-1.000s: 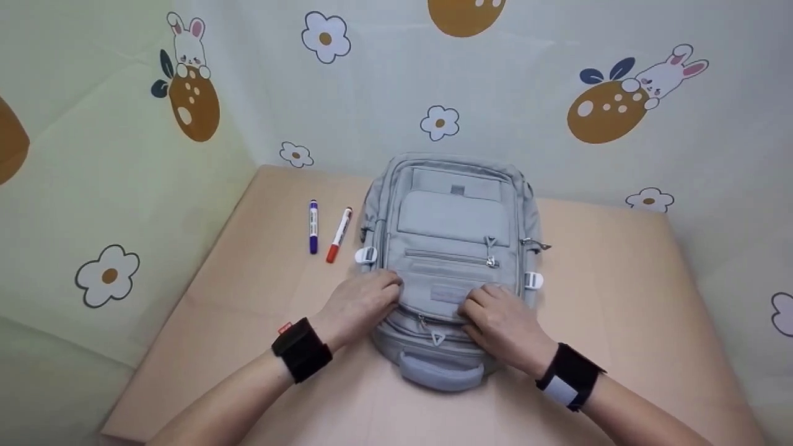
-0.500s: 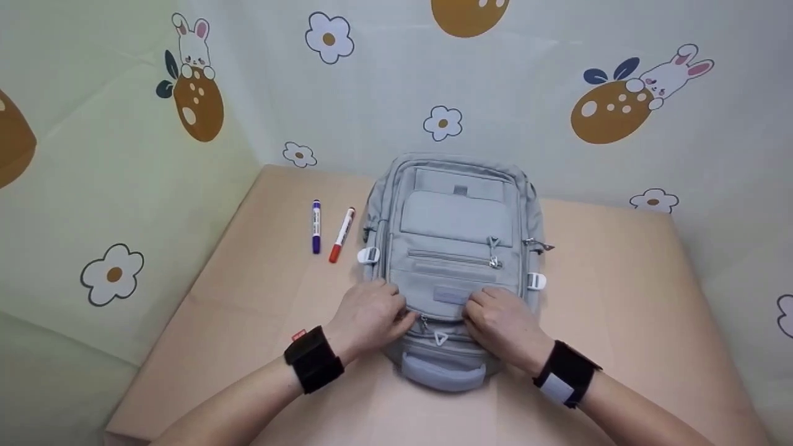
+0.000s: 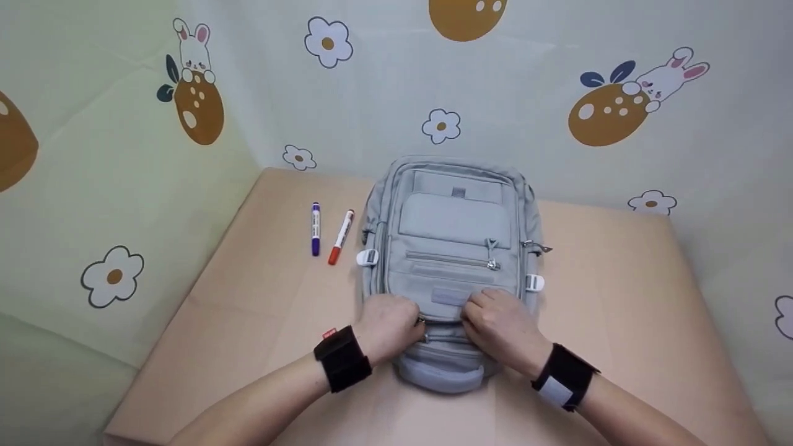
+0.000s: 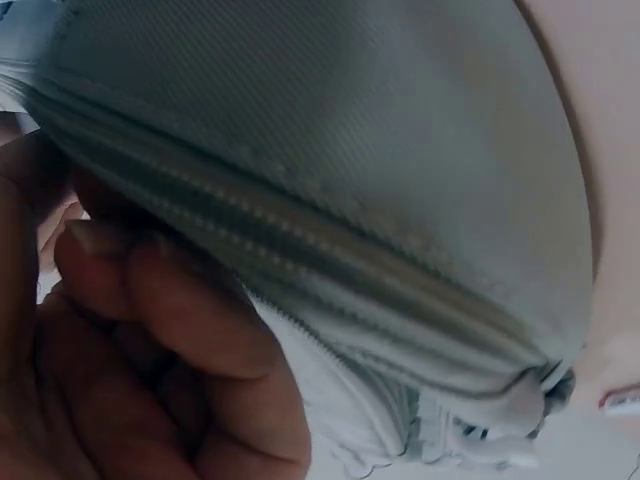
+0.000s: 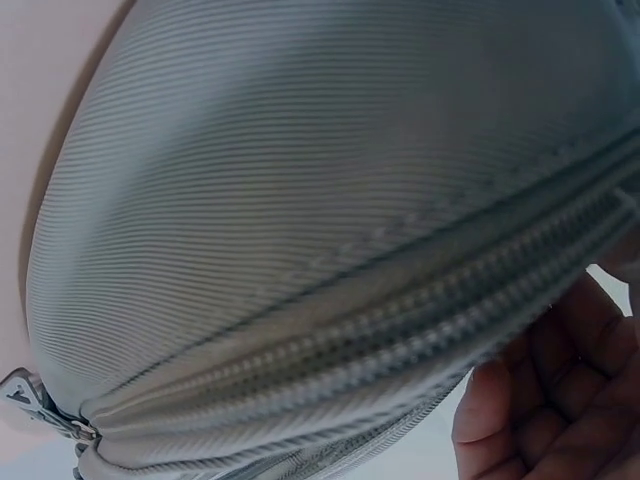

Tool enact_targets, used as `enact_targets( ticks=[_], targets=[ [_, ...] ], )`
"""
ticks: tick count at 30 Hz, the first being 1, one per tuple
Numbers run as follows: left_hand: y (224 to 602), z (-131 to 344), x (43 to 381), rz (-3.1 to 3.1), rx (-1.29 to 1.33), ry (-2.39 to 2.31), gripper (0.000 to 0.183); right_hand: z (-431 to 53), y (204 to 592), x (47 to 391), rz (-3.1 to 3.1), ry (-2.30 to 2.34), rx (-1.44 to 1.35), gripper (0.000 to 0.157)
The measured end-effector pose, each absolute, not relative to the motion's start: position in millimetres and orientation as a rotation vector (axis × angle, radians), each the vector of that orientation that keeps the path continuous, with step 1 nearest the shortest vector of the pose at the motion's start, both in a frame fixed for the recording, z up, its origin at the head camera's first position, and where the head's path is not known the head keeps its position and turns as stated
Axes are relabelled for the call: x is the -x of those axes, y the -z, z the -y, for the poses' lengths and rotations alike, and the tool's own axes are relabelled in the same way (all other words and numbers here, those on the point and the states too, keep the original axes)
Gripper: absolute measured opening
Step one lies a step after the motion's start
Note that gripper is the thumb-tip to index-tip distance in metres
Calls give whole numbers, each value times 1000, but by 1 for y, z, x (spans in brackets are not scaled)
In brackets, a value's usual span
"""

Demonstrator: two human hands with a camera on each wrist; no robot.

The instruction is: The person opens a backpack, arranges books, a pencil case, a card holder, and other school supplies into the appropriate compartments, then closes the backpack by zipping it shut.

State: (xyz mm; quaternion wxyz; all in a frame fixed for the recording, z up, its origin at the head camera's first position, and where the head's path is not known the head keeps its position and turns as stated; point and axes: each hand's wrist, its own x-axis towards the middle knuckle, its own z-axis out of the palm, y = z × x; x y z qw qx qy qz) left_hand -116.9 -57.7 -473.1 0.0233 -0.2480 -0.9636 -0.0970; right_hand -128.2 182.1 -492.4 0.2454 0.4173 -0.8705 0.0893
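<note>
A grey backpack (image 3: 455, 220) lies on its back on the table, its top handle (image 3: 440, 376) toward me. At the near end of the front pocket, my left hand (image 3: 387, 325) pinches the zipper pull, which its fingers mostly cover. My right hand (image 3: 500, 325) grips the pocket's edge beside the pale label patch (image 3: 447, 297), fingers curled. In the left wrist view a zipper track (image 4: 270, 220) runs along the grey fabric above the curled left fingers (image 4: 210, 320). The right wrist view has the right fingers (image 5: 580, 370) below a similar zipper seam (image 5: 400, 330).
To the left of the backpack lie a purple marker (image 3: 316, 229) and a red marker (image 3: 341, 237). White side buckles (image 3: 368, 257) sit on both flanks of the bag. A patterned curtain (image 3: 384, 80) stands behind the table (image 3: 248, 279).
My left hand has moved right and slightly nearer, from the bag's left edge to the zipper pull, which it now covers. The right hand has stayed at the pocket's edge.
</note>
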Motion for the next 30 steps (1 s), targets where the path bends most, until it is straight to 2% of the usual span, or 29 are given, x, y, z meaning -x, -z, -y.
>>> enact_targets(
  ticks=[12, 23, 30],
  targets=[
    [469, 78, 117, 2978, 821, 443, 20, -184, 493, 129, 2333, -260, -1160, 13],
    [455, 107, 126, 3043, 676, 479, 20, -185, 489, 126, 2345, -290, -1172, 12],
    [460, 123, 135, 2974, 555, 441, 24, -184, 489, 126, 2368, -297, -1172, 10]
  ],
)
